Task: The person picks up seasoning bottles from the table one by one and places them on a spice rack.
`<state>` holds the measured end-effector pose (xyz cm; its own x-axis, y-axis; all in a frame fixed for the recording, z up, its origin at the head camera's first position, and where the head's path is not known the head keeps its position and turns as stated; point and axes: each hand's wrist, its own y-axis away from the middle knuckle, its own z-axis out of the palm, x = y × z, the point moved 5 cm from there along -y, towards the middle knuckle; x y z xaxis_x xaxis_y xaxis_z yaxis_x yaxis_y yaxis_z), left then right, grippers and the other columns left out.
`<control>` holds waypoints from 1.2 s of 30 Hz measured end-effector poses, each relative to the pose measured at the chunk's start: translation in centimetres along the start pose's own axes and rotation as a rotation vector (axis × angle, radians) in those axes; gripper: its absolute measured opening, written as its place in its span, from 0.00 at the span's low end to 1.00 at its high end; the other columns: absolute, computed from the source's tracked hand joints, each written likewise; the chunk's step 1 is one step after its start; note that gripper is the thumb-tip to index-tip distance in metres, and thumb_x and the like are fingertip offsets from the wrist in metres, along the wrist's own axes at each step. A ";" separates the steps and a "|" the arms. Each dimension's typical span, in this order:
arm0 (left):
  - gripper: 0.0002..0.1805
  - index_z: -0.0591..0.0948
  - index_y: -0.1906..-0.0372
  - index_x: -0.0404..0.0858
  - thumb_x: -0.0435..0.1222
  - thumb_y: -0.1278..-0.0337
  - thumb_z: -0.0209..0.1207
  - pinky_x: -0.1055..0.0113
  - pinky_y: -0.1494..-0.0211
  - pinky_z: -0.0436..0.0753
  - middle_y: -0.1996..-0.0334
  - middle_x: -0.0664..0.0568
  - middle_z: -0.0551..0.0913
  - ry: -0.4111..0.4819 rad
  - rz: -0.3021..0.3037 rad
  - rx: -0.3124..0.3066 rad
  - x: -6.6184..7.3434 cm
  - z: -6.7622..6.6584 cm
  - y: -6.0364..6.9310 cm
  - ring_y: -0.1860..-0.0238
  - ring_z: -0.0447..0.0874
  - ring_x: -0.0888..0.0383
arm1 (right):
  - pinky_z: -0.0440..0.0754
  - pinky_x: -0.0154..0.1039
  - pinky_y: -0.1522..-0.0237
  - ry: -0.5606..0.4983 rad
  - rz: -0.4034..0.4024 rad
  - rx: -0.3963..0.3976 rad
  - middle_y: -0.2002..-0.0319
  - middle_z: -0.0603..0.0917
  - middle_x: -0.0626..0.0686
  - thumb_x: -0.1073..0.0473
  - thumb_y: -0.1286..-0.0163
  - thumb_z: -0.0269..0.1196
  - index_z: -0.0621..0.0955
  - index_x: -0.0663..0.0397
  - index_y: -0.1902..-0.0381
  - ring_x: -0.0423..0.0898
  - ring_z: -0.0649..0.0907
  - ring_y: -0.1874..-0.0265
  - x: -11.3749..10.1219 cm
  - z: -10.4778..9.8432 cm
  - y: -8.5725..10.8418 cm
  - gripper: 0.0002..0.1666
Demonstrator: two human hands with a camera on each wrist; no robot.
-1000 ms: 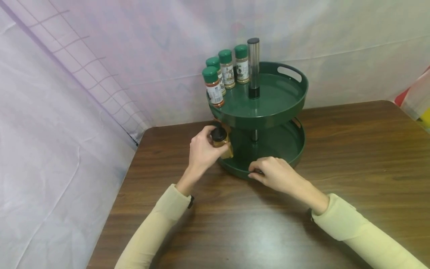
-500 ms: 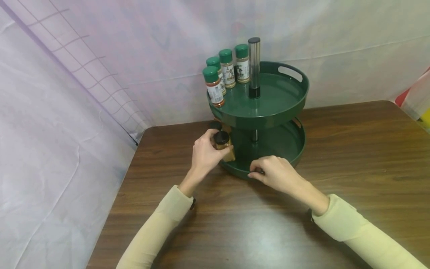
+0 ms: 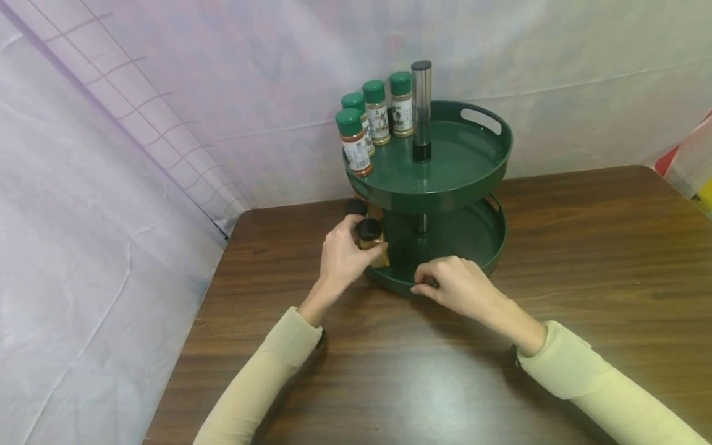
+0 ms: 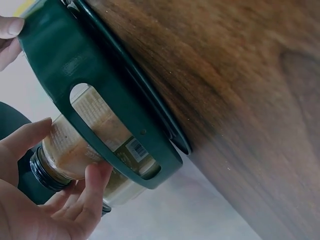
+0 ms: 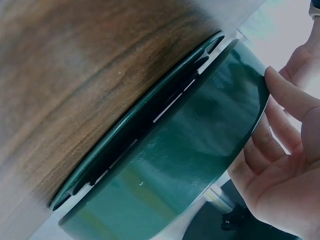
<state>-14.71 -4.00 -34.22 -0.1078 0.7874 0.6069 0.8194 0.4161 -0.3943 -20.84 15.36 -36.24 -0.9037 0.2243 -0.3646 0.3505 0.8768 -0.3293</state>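
Note:
My left hand [image 3: 340,254] grips a spice jar [image 3: 369,230] with a black lid and tan contents, fingers and thumb round its upper part. The jar stands upright at the left side of the lower tier of a green two-tier rack [image 3: 439,247]. In the left wrist view, the jar's body [image 4: 62,145] sits inside the tier wall, behind the handle slot. A second black-lidded jar [image 3: 356,207] is just behind it, partly hidden. My right hand [image 3: 453,285] pinches the front rim of the lower tier [image 5: 200,125] between thumb and fingers.
Several green-capped spice bottles [image 3: 378,120] stand along the left of the upper tier [image 3: 450,167]. A metal post [image 3: 421,105] rises from its centre. The rack stands on a brown wooden table [image 3: 584,259], near a pale curtain [image 3: 278,123] at the back.
My left hand has lowered the spice jar slightly to the right, into the lower tier, uncovering the black-lidded jar behind. The right hand stays at the rim.

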 end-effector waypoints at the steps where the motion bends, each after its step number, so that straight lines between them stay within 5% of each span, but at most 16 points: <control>1: 0.31 0.80 0.46 0.36 0.43 0.56 0.78 0.60 0.68 0.77 0.66 0.49 0.81 -0.001 -0.004 -0.005 0.0 0.1 0.0 0.70 0.78 0.54 | 0.78 0.33 0.78 -0.002 0.000 -0.001 0.76 0.83 0.39 0.55 0.40 0.75 0.85 0.46 0.73 0.33 0.77 0.79 0.0 0.0 0.0 0.08; 11: 0.35 0.75 0.40 0.34 0.44 0.49 0.75 0.54 0.63 0.81 0.54 0.43 0.80 -0.006 -0.010 -0.052 0.3 0.2 0.2 0.64 0.79 0.49 | 0.78 0.33 0.77 -0.013 -0.011 -0.022 0.75 0.84 0.40 0.56 0.38 0.75 0.85 0.46 0.72 0.33 0.78 0.77 0.1 0.0 -0.1 0.07; 19: 0.37 0.68 0.32 0.34 0.47 0.39 0.69 0.46 0.51 0.82 0.42 0.38 0.74 -0.040 0.002 -0.095 1.3 -0.1 1.2 0.48 0.81 0.41 | 0.79 0.33 0.75 -0.029 -0.045 0.029 0.74 0.84 0.40 0.55 0.34 0.71 0.87 0.48 0.69 0.33 0.78 0.77 0.1 -1.1 0.2 0.06; 26: 0.30 0.68 0.30 0.35 0.48 0.27 0.55 0.48 0.57 0.83 0.38 0.38 0.69 -0.132 0.131 0.005 3.2 -1.1 2.5 0.47 0.78 0.43 | 0.79 0.35 0.73 -0.002 -0.056 0.115 0.71 0.84 0.43 0.58 0.34 0.71 0.87 0.51 0.66 0.37 0.79 0.75 0.5 -3.0 1.2 0.03; 30: 0.28 0.72 0.33 0.35 0.49 0.27 0.53 0.47 0.49 0.81 0.37 0.39 0.70 -0.183 0.212 0.051 4.0 -1.7 3.1 0.44 0.76 0.42 | 0.83 0.40 0.70 0.041 -0.073 0.183 0.67 0.85 0.46 0.58 0.33 0.70 0.87 0.52 0.63 0.41 0.83 0.71 0.8 -3.8 1.8 0.05; 36: 0.28 0.75 0.34 0.38 0.52 0.29 0.53 0.44 0.43 0.77 0.34 0.39 0.70 -0.246 0.215 0.068 3.9 -2.3 3.9 0.38 0.73 0.39 | 0.85 0.48 0.61 0.099 -0.085 0.260 0.60 0.86 0.51 0.58 0.33 0.69 0.86 0.57 0.56 0.48 0.85 0.61 1.5 -4.7 3.0 0.11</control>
<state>-10.65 -0.32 -31.82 -0.0762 0.9432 0.3232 0.7996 0.2515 -0.5454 -22.30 20.35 -33.71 -0.9475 0.2067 -0.2438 0.3126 0.7585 -0.5717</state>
